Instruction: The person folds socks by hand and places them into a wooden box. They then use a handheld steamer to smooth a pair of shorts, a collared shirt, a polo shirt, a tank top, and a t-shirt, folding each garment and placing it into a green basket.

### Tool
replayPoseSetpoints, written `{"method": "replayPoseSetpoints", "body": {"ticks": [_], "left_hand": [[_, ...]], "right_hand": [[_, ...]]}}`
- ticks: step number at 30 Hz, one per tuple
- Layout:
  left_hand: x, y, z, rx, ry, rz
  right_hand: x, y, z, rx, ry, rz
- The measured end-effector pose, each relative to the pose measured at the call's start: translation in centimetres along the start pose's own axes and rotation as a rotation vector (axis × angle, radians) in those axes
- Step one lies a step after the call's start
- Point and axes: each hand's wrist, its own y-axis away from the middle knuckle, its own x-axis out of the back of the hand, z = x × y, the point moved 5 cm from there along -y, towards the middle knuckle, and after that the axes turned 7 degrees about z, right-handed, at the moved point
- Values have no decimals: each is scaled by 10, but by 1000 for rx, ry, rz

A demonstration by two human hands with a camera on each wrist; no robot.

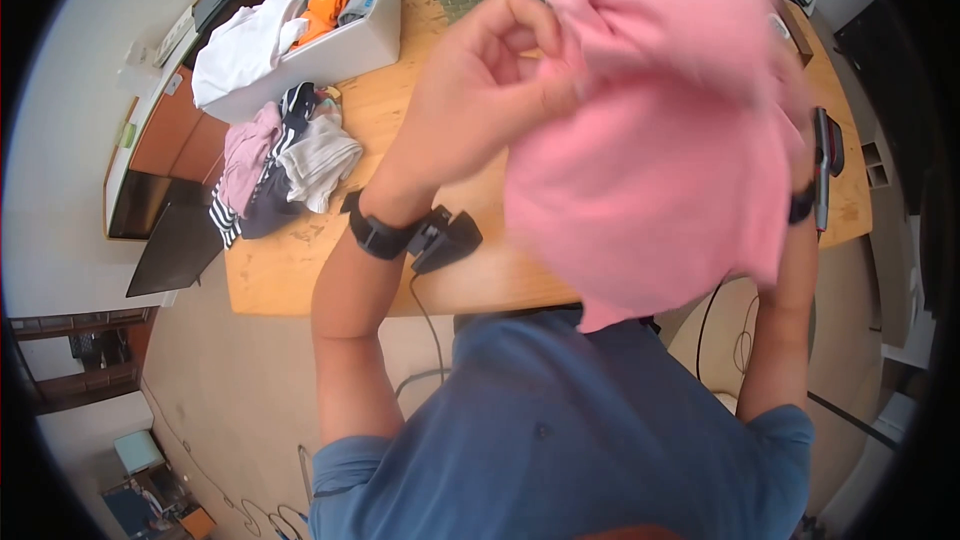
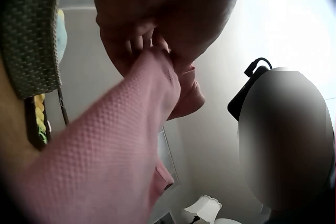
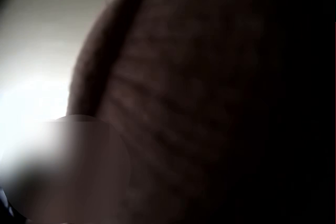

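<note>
One table (image 1: 515, 275), one held pink cloth (image 1: 650, 170).

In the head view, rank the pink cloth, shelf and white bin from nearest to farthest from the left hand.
1. Pink cloth, pinched in the left hand.
2. White bin, on the table, left of the hand.
3. Shelf, lower left, beyond the table.

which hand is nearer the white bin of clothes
Left. The left hand pinches the pink cloth to the right of the white bin; the right hand is farther off, at the cloth's right edge, mostly hidden.
</note>
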Motion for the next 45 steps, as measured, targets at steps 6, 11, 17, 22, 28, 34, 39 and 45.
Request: {"method": "replayPoseSetpoints", "body": {"ticks": [6,11,17,22,28,34,39,45], "left_hand": [[69,-12,-99,68,-875,86],[17,-6,-114,158,-874,-164],[-40,-21,-175,-78,-1251,-277],[-31,-27,-189,-29,-1050,-286],[79,0,-114,268,-463,331],[228,42,-106,349,-371,756],[261,64,-111,421,-546,733],[190,52,-54,-149,-1316,498]], "right_hand": [[118,-12,99,-463,1125,322],[130,17,121,-173,1144,296],[146,22,127,-215,1118,278],[153,31,128,-372,811,384],[184,21,127,-90,1014,341],[183,-4,131,9,1131,364],[177,5,127,5,1214,388],[102,50,95,112,1634,449]]}}
